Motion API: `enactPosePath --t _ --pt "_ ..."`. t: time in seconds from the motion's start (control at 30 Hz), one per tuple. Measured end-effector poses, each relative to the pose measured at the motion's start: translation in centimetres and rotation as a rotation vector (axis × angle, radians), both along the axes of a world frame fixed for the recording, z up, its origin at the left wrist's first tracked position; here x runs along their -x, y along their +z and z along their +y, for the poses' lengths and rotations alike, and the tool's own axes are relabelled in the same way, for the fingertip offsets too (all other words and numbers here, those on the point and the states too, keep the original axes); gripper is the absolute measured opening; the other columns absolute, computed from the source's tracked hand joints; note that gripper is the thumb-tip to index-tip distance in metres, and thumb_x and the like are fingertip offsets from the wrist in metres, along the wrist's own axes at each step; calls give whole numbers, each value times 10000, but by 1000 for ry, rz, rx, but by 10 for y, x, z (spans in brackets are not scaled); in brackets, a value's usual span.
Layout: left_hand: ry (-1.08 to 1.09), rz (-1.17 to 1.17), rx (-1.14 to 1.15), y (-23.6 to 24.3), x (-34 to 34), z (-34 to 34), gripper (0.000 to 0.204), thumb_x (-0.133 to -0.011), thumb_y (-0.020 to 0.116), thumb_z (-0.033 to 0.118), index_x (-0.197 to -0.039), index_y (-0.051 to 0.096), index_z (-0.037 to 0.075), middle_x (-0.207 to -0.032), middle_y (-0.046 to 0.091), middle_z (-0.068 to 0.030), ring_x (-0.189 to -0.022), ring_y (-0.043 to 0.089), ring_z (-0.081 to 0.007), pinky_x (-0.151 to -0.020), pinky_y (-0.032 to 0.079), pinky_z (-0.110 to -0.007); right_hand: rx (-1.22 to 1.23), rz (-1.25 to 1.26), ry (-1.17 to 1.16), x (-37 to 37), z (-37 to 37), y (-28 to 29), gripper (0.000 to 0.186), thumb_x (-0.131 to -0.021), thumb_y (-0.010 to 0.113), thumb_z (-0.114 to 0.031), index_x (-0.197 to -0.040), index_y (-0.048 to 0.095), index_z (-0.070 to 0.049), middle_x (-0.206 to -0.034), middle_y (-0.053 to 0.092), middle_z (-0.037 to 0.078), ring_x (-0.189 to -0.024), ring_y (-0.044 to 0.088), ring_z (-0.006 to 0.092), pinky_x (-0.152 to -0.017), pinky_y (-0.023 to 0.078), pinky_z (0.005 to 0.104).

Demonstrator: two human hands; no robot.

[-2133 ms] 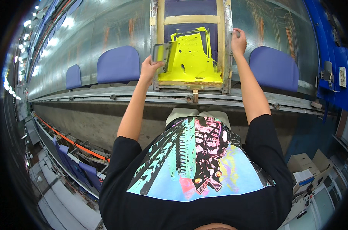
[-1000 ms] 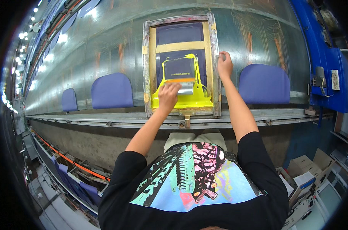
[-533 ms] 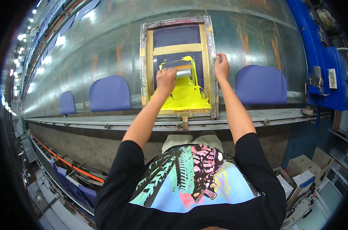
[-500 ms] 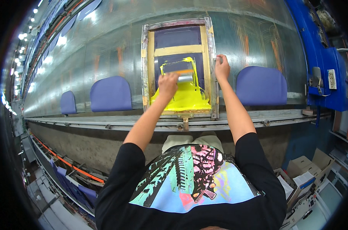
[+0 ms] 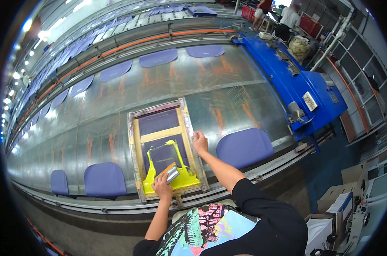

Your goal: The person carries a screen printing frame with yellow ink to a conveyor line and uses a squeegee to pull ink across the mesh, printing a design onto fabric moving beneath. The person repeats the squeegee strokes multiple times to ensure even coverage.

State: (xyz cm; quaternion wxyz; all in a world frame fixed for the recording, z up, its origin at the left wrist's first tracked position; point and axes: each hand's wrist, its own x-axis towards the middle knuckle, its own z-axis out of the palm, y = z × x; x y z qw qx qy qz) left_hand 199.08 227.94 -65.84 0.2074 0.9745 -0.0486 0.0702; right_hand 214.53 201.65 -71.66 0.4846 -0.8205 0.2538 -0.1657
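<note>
A screen printing frame (image 5: pixel 131 150) lies on the long metal table, with taped yellowish borders and purple showing through its mesh. Bright yellow ink (image 5: pixel 186 178) is pooled thickly at its near end, and thin yellow lines run up both sides of the mesh. My left hand (image 5: pixel 162 188) is closed around a squeegee (image 5: pixel 172 174), a silver metal holder with an orange edge, tilted over the ink. At the frame's right side rail, my right hand (image 5: pixel 200 143) has its fingers curled and closed on the rail; its fingertips are partly hidden.
Purple fabric pieces lie on the table: one (image 5: pixel 244 147) right of the frame, another (image 5: pixel 104 179) to its left, several along the far edge. A metal rail (image 5: pixel 104 209) borders the near side. Blue machinery (image 5: pixel 304 100) stands at the right end. Two people are farther back.
The squeegee has come toward me into the pooled ink and turned to a slant. My view has swung, showing more of the far table. My right hand stays at the frame's side.
</note>
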Motion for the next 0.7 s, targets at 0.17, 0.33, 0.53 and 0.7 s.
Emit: enactPosePath --t 0.17,0.33,0.53,0.7 --pt "-133 -63 4 31 15 -27 510 -690 702 -6 -1171 707 164 -1219 659 21 -1185 565 -254 -953 423 -444 -81 -78 144 -28 10 66 222 -976 613 -233 -1075 682 -47 -967 713 237 -961 683 428 -806 528 460" --pt "-294 -117 94 47 23 -44 531 -661 646 -36 -1150 734 152 -1211 681 -5 -1173 583 -287 -935 444 -439 -43 -89 245 -47 -24 115 212 -972 607 -218 -1035 675 -27 -908 704 232 -900 690 412 -791 528 451" --pt "-485 -48 62 72 40 -114 561 -710 686 20 -1239 674 208 -1261 663 -15 -1177 586 -289 -929 451 -431 80 -220 197 -28 -130 129 204 -950 572 -207 -977 693 -46 -964 726 193 -959 698 375 -840 545 412" --pt "-449 0 322 122 37 -119 501 -685 630 -37 -1134 724 163 -1192 701 -28 -1050 659 -263 -818 516 -403 222 -154 68 21 -187 135 206 -939 642 -247 -994 734 -71 -985 734 195 -974 696 395 -839 535 456"
